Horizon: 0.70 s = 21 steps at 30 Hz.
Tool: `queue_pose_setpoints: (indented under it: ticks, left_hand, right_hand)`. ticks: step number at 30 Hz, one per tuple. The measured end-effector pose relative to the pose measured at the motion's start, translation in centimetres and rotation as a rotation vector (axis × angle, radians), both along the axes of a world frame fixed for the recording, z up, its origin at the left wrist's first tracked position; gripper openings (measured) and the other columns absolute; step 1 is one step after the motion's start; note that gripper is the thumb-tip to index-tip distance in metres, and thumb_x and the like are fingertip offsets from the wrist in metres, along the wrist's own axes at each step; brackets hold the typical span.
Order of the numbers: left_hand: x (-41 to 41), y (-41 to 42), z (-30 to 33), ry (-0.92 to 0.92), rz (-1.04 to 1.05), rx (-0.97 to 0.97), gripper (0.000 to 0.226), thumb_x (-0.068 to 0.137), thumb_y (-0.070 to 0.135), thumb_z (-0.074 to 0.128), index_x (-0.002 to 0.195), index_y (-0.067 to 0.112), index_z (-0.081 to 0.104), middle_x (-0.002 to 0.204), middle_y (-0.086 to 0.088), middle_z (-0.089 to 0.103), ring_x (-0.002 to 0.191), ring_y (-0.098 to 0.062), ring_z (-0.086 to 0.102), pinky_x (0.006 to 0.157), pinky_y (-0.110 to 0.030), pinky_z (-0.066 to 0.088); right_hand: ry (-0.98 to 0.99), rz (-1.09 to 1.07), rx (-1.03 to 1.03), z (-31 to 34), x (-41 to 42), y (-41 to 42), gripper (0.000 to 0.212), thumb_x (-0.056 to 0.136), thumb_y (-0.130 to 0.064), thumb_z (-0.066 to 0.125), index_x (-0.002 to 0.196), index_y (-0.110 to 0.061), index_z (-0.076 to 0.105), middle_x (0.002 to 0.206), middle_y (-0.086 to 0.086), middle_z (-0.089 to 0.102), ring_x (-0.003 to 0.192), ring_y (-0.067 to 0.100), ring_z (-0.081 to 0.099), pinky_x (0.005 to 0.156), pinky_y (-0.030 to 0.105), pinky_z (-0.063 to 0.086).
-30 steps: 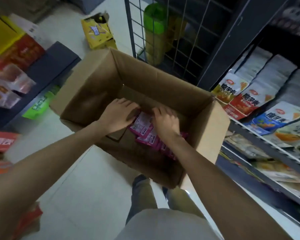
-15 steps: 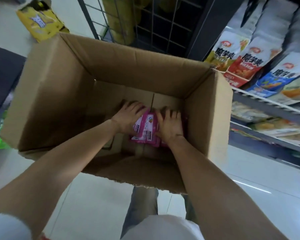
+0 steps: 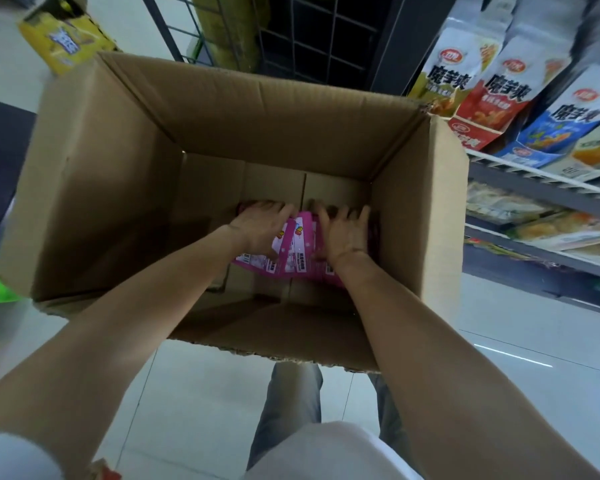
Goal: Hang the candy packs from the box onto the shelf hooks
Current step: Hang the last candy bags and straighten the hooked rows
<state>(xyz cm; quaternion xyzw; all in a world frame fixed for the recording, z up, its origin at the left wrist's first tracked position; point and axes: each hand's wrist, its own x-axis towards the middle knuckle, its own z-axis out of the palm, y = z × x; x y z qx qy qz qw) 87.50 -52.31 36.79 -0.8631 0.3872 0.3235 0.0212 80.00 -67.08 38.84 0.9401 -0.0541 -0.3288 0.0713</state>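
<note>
Both hands reach deep into the open brown corrugated cardboard box, which stands on the pale tiled floor. The glossy pink candy packs lie in a loose overlapping stack on the box bottom, toward 3 o'clock of its centre. The left hand lies over the stack's 9 o'clock edge, fingers extended and only slightly bent; whether the thumb is under a pack, cannot tell. The right hand lies flat at the 3 o'clock edge, fingers spread, gripping nothing visible. Risks, judged: the packs look slick, so squeezing from both sides could fan the stack and drop some on lifting; hang holes are hidden, so orientation may need sorting before hooking. The shelf with white, red and blue snack bags stands at 2 o'clock; its hooks are not visible.
</note>
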Motion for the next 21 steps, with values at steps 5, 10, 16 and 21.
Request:
queue_pose_setpoints:
  ticks: [5,10,16,21]
  left_hand:
    - [0.5,1.7,1.3,-0.040,0.139,-0.043,0.092,0.069,0.042,0.081,0.138,0.019,0.027,0.133,-0.007,0.052,0.120,-0.027,0.051,0.100,-0.038,0.037]
    - [1.6,3.9,3.0,-0.150,0.335,-0.154,0.065,0.077,0.033,0.077,0.132,0.020,0.044,0.125,-0.008,0.059,0.115,-0.029,0.053,0.087,-0.041,0.045]
    - [1.7,4.8,3.1,-0.218,0.413,-0.291,0.054,0.077,0.029,0.077,0.123,0.020,0.051,0.114,-0.007,0.064,0.105,-0.029,0.058,0.078,-0.041,0.048]
    - [1.7,5.3,3.6,-0.307,0.374,-0.293,0.049,0.081,0.035,0.073,0.123,0.022,0.052,0.114,-0.008,0.063,0.096,-0.030,0.065,0.073,-0.040,0.051]
  right_hand:
    - [-0.267,0.079,0.124,2.3,1.3,2.5,0.038,0.099,-0.016,0.042,0.136,-0.011,0.036,0.125,0.015,0.056,0.117,0.030,0.052,0.113,0.045,0.018]
    - [-0.428,0.162,0.240,4.2,2.9,1.7,0.036,0.097,-0.016,0.046,0.132,-0.011,0.044,0.124,0.015,0.057,0.116,0.032,0.054,0.109,0.045,0.023]
    - [-0.364,-0.039,0.331,3.2,2.8,1.9,0.042,0.097,-0.002,0.041,0.138,-0.010,0.042,0.139,0.018,0.044,0.119,0.037,0.052,0.094,0.043,0.045]
    - [-0.397,-0.058,0.375,3.2,3.2,1.2,0.035,0.098,-0.004,0.042,0.131,-0.010,0.053,0.129,0.017,0.054,0.113,0.036,0.058,0.090,0.043,0.048]
